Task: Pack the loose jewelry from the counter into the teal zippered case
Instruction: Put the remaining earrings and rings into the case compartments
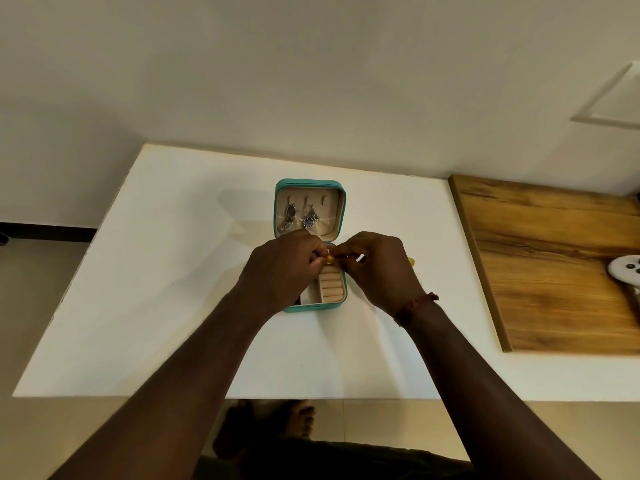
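teal case: lies open on the white surface, lid part on the far side, base part nearer the person, partly hidden under the hands.
lid: beige lining; two silver earrings hang side by side on its left and middle hooks, one with a blue centre.
base: beige ring rolls fill the right side; an open compartment lies to their left, its contents hidden by the left hand.
gold piece: small and round, held in the air over the far edge of the base, between the two hands.
left hand: fingers curled, fingertips pinching the gold piece from the left.
right hand: fingers curled, fingertips pinching the same gold piece from the right; a red thread is tied round the wrist.
second gold piece: lies loose on the surface just right of the right hand, outside the case.
wooden board: at the right end of the surface, with a white object on it, cut off by the frame.
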